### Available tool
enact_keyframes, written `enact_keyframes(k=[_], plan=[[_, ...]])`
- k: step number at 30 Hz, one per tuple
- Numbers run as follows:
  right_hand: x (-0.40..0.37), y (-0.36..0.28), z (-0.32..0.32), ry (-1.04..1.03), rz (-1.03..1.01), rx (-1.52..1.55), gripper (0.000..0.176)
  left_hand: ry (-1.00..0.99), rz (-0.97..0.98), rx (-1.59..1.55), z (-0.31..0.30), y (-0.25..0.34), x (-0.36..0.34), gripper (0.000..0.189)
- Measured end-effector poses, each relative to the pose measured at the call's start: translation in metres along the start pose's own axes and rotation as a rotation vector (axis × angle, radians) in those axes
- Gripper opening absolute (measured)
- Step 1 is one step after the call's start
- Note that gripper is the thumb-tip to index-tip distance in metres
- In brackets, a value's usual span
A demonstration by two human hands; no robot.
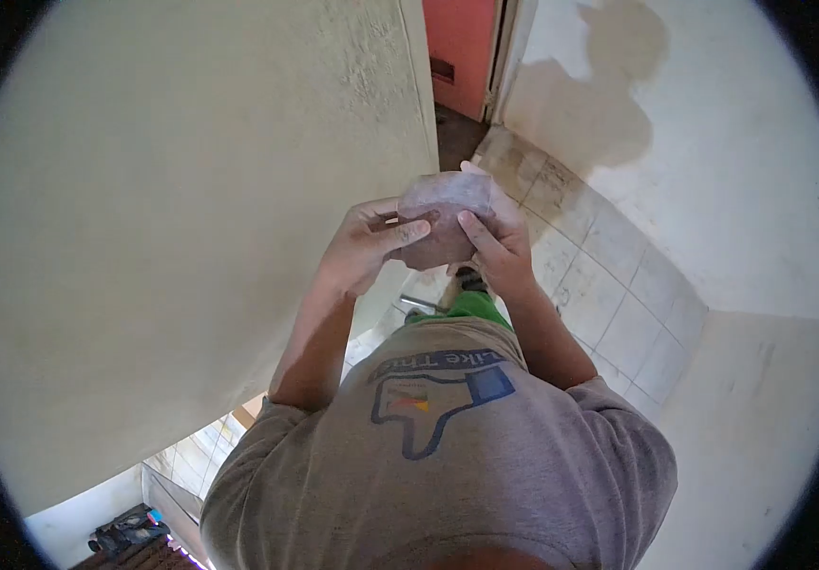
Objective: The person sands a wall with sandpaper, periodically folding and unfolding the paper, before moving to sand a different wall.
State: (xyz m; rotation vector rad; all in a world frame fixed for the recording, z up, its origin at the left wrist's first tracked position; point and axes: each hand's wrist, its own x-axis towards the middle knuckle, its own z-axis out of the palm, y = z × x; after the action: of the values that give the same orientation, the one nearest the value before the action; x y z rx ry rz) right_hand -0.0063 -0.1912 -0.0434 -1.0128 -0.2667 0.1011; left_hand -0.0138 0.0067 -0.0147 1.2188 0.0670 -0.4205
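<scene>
A thin, brownish-grey sheet (443,249), which looks like sandpaper, is held up in front of my chest, with a lighter, folded-looking upper part. My left hand (362,247) grips its left edge, the thumb lying on the near face. On the right side my right hand (500,242) pinches it, thumb on the face and the other fingers mostly hidden behind. Both thumbs point toward each other near the sheet's middle.
A pale wall (181,218) with rough patches near its top fills the left. White floor tiles (599,285), stained in places, lie at the right beside another wall (752,190) bearing a shadow. A red door (462,57) stands at the top. Dark objects (124,532) sit lower left.
</scene>
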Motion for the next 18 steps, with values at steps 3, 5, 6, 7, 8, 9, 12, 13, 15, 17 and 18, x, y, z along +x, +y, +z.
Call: enact_keyframes(k=[3,5,6,7,8,9,12,13,15,17,18], plan=[[0.013,-0.008,0.003,-0.051,-0.096,-0.307,0.05,0.109,0.222,0.183,0.001,0.012,-0.003,0.038],[0.023,-0.021,0.001,-0.197,-0.059,-0.265,0.051,0.133,0.277,0.313,0.006,0.025,-0.009,0.038],[0.025,-0.028,0.002,-0.262,-0.036,-0.245,0.051,0.116,0.342,0.32,0.011,0.029,-0.014,0.037],[0.028,-0.034,0.012,-0.271,-0.013,-0.095,0.047,0.096,0.403,0.321,0.017,0.03,-0.019,0.037],[0.031,-0.038,0.018,-0.292,0.1,0.017,0.046,0.077,0.46,0.316,0.019,0.03,-0.019,0.036],[0.032,-0.043,0.021,-0.311,0.215,0.13,0.045,0.066,0.524,0.443,0.005,0.018,-0.014,0.052],[0.039,-0.043,0.028,-0.421,-0.054,-0.145,0.045,0.617,0.303,0.801,0.047,0.054,-0.036,0.07],[0.045,-0.04,0.029,-0.454,-0.243,-0.348,0.046,0.638,0.474,0.965,0.038,0.057,-0.043,0.073],[0.062,-0.03,0.028,-0.391,-0.513,-0.542,0.05,0.675,0.843,1.068,0.016,0.069,-0.062,0.069],[0.099,-0.001,0.019,-0.003,-0.535,-0.556,0.049,0.669,1.104,1.047,0.006,0.089,-0.062,0.061],[0.116,0.016,0.017,0.187,-0.543,-0.558,0.049,0.644,1.183,1.089,-0.002,0.095,-0.062,0.059]])
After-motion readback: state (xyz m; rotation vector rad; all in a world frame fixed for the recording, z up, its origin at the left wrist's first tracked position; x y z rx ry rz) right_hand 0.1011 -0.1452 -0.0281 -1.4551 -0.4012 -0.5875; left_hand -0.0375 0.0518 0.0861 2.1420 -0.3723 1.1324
